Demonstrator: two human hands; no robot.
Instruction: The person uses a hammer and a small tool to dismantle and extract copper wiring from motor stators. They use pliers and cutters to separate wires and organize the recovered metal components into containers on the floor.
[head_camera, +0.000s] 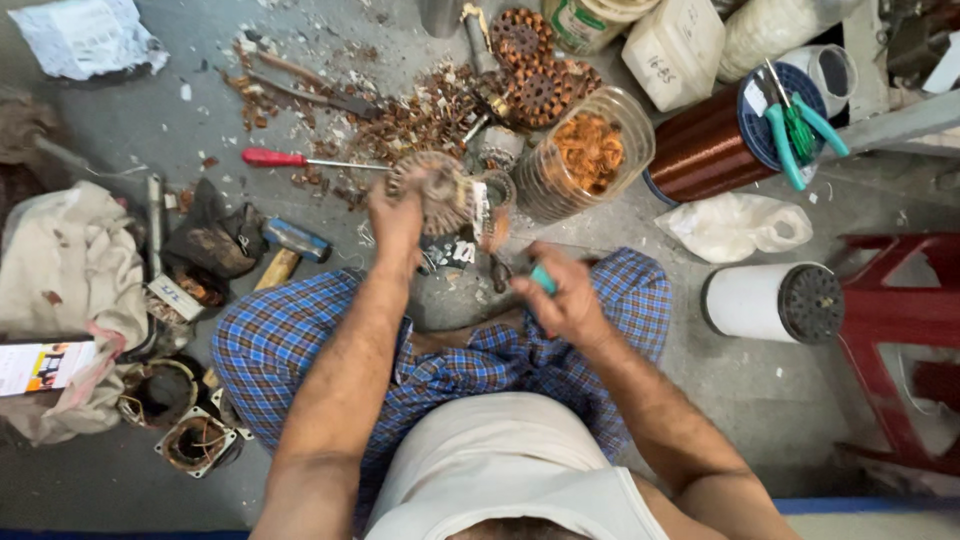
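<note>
I sit on a concrete floor with my legs folded in blue checked cloth. My left hand (396, 222) grips a round, ribbed motor core (438, 190) with copper wire in it, held upright in front of me. My right hand (562, 296) is closed on a tool with a teal handle (543, 278); its dark metal tip (499, 270) points at the lower edge of the core. Both hands are blurred.
A clear jar of copper scrap (590, 152), a big copper wire spool (712, 143) with green pliers (797, 128) on it, a white spool (772, 302), a red stool (900, 330), a red-handled screwdriver (300, 160), a hammer (285, 250), rusty cores (535, 75), cloth (65, 280).
</note>
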